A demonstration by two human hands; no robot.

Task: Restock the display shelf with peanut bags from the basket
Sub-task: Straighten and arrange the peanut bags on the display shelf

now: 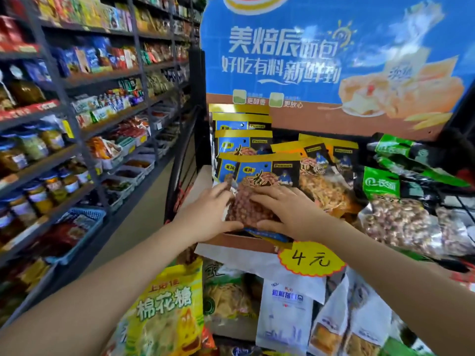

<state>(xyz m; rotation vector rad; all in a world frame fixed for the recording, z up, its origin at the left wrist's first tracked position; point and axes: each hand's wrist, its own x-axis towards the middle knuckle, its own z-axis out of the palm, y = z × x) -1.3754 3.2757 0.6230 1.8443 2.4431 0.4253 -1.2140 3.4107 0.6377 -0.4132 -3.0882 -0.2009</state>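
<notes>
while the left hand (205,214) and right hand (288,211) clasp 1 peanut bag (253,209) at the front of the display shelf (244,244), about 4 bags already stand behind; the basket is unseen.

This is a shop — long shelves (102,75) full of snack packs and jars (38,191), a big blue food poster (321,52), and a yellow price tag (311,259).
</notes>
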